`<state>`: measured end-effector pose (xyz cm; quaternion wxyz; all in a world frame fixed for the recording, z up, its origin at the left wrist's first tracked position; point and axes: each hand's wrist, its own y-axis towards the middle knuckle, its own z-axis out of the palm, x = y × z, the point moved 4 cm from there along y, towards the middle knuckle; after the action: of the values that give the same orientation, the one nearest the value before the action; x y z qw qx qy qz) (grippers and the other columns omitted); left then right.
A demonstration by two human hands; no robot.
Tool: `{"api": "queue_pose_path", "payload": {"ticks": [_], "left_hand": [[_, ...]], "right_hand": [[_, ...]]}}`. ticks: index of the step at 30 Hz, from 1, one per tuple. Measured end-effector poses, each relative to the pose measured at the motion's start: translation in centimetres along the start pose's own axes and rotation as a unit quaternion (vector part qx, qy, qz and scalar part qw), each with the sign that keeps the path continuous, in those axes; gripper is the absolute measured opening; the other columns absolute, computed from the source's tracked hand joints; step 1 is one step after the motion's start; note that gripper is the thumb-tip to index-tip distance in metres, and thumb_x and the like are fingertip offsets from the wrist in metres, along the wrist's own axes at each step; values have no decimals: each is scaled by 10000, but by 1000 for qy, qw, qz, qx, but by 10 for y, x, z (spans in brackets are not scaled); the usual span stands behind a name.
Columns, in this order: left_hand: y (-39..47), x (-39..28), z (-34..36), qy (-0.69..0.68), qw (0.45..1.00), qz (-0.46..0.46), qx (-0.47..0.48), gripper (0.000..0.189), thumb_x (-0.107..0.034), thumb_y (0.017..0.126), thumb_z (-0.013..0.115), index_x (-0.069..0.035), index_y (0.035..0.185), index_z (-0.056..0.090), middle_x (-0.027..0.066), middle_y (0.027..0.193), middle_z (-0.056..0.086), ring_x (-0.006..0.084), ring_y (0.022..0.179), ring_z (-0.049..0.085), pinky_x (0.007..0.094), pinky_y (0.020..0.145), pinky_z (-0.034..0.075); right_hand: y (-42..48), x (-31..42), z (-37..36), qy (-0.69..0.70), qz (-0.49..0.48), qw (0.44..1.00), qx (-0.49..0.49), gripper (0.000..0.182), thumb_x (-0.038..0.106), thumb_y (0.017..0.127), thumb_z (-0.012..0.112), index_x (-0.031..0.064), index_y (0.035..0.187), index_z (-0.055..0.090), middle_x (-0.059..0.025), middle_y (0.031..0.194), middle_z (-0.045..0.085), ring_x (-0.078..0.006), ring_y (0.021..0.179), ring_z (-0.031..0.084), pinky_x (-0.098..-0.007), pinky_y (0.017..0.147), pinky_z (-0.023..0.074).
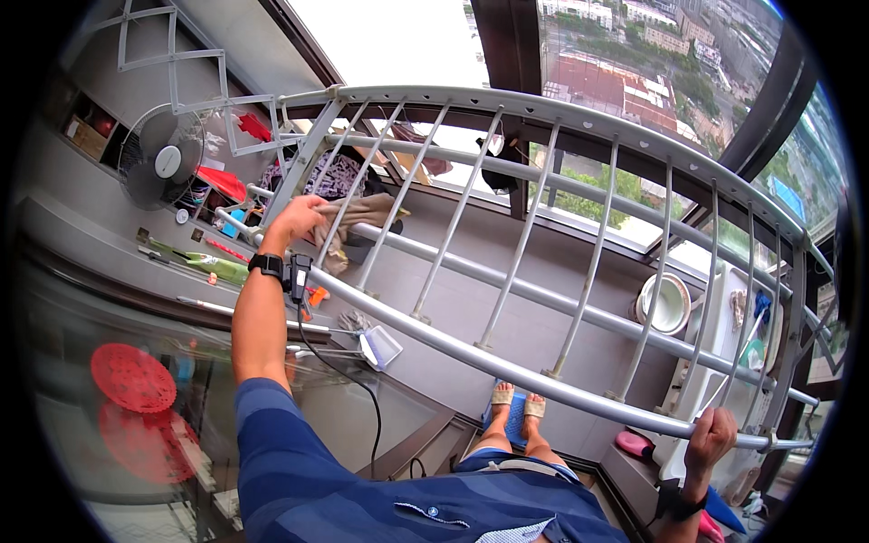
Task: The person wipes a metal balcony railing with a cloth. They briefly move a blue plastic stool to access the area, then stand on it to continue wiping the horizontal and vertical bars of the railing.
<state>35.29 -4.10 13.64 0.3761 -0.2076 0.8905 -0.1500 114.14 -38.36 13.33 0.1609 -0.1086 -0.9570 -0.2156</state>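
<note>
A metal ceiling drying rack (502,362) with thin cross rods stretches before me at chest height. My left hand (300,216) is at its left end, fingers closed on a beige-brown cloth (366,209) lying among the rods. Part of the cloth hangs below the front rail; my fingertips are partly hidden in it. Near the right end, my right hand (711,431) is closed around the front rail. Each wrist wears a black band, and a small black device (299,275) with a cable sits beside the left one.
I stand on a blue plastic stool (516,414). A scissor arm (197,108) and an electric fan (163,159) are at the left. A dustpan (380,347) lies on the floor. At right are a white bucket (667,303) and a sink (730,305). Windows line the far side.
</note>
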Motion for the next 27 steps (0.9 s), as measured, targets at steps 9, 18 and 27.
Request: {"api": "queue_pose_path", "payload": {"ticks": [9, 18, 27], "left_hand": [[-75, -75, 62, 272, 930, 174, -175, 371, -52, 881, 591, -53, 1232, 713, 274, 1163, 722, 450, 1128, 679, 484, 979, 543], [-66, -41, 56, 5, 983, 142, -114, 353, -7, 886, 627, -28, 1232, 698, 97, 1012, 761, 183, 849, 742, 379, 750, 619], [-126, -112, 157, 263, 931, 237, -84, 307, -132, 885, 638, 7, 1150, 709, 300, 1086, 708, 475, 1066, 670, 484, 964, 541]], "right_hand": [[5, 12, -4, 9, -21, 1000, -3, 327, 69, 933, 563, 15, 651, 406, -176, 648, 422, -383, 633, 444, -494, 641, 333], [14, 19, -8, 11, -44, 999, 2, 308, 66, 917, 581, 14, 644, 448, -174, 629, 454, -384, 615, 475, -488, 630, 348], [16, 27, -13, 23, -65, 997, -19, 351, 72, 903, 613, 32, 611, 423, -143, 600, 443, -342, 575, 451, -463, 604, 342]]}}
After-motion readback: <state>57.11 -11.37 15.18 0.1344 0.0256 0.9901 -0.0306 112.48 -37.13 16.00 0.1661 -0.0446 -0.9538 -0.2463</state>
